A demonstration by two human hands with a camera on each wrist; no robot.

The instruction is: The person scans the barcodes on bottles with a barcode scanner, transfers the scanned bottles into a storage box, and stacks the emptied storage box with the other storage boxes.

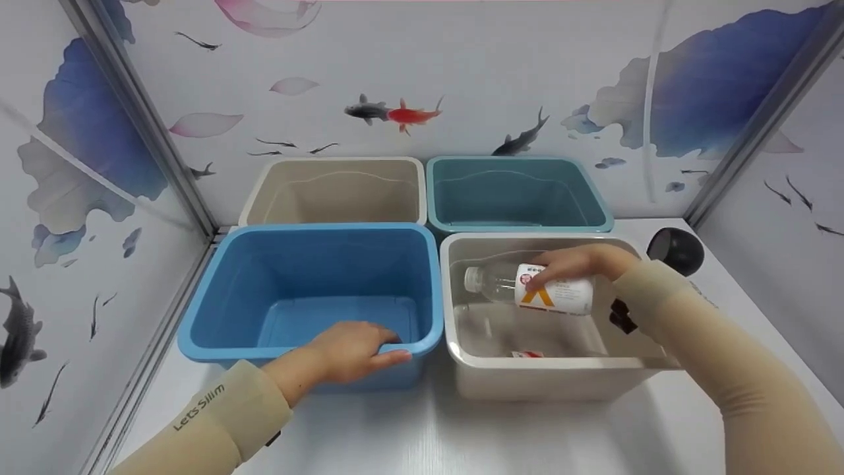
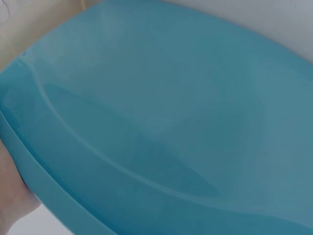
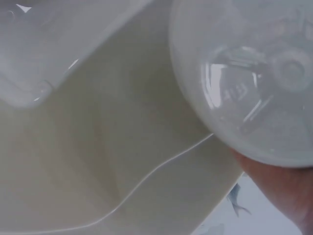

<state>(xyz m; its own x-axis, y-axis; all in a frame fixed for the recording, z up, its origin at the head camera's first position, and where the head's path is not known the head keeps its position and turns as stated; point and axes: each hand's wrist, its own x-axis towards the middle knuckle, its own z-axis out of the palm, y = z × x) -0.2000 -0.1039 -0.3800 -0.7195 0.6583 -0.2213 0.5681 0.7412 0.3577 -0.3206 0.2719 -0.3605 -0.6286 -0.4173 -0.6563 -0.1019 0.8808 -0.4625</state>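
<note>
My right hand (image 1: 570, 262) grips a clear plastic bottle (image 1: 499, 282) with a white label, held on its side over the front right beige bin (image 1: 560, 380). The bottle's neck points left; its round base (image 3: 293, 73) fills the upper right of the right wrist view. Below it in the bin, a small red and white item (image 1: 527, 354) shows partly behind the rim. My left hand (image 1: 349, 353) holds the front rim of the blue bin (image 1: 316, 227) near its right corner, fingers over the edge and thumb outside. Only bare inner surfaces show in that bin.
Behind stand another beige bin (image 1: 336, 161) on the left and a teal bin (image 1: 514, 161) on the right. A black rounded object (image 1: 676, 251) sits on the white table (image 1: 461, 442) at the right. Printed walls (image 1: 461, 53) enclose the back and sides.
</note>
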